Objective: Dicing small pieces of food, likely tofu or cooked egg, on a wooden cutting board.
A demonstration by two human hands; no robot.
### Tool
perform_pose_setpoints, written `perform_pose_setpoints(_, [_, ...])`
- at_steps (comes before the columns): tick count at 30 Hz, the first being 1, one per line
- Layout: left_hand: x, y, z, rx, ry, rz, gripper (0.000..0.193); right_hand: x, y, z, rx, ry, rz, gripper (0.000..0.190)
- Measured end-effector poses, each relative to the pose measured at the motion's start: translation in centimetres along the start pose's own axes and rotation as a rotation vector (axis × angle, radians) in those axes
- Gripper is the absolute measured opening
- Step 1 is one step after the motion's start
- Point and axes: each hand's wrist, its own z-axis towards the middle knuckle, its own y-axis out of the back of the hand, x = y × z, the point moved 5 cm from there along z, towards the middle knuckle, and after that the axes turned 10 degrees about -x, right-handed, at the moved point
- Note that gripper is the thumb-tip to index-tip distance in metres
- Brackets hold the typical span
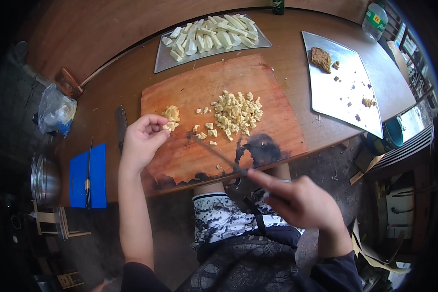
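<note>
My left hand point(146, 137) pinches a pale yellow food piece point(171, 126) between thumb and fingers, above the left part of a worn wooden cutting board point(189, 95). Just behind it lies a small clump of the same yellow food point(172, 112). My right hand point(295, 197) grips a knife point(222, 157) near the board's front edge, its blade pointing up and left over the board; the handle is mostly hidden by the fingers. A pile of small chopped yellow chunks point(238, 111) sits right of the board's middle, with several loose bits at its left.
A metal tray point(160, 65) of pale cut sticks stands behind the board. Another tray point(325, 98) at right holds a brown block point(321, 60) and crumbs. At left are a dark blade point(121, 124), a blue board point(76, 175) bearing a knife point(88, 182), and a plastic bag point(56, 109).
</note>
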Motion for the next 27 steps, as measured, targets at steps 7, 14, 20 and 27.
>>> perform_pose_setpoints(7, [1.3,-1.7,-1.6,-0.01,0.006,-0.105,0.022,-0.9,-0.6,0.6,-0.07,-0.052,0.006,0.068])
perform_pose_setpoints(14, [3.1,-3.6,-2.0,0.033,0.042,-0.19,0.023,-0.9,-1.3,0.8,-0.103,-0.111,-0.002,0.067])
perform_pose_setpoints(20, [3.0,-5.2,-2.7,0.032,0.042,-0.185,0.023,0.0,-0.7,1.3,-0.098,-0.273,-0.068,0.065])
perform_pose_setpoints(27, [1.2,-7.1,-3.3,-0.076,-0.346,0.349,0.017,0.5,-1.6,0.9,-0.197,-0.072,0.003,0.065])
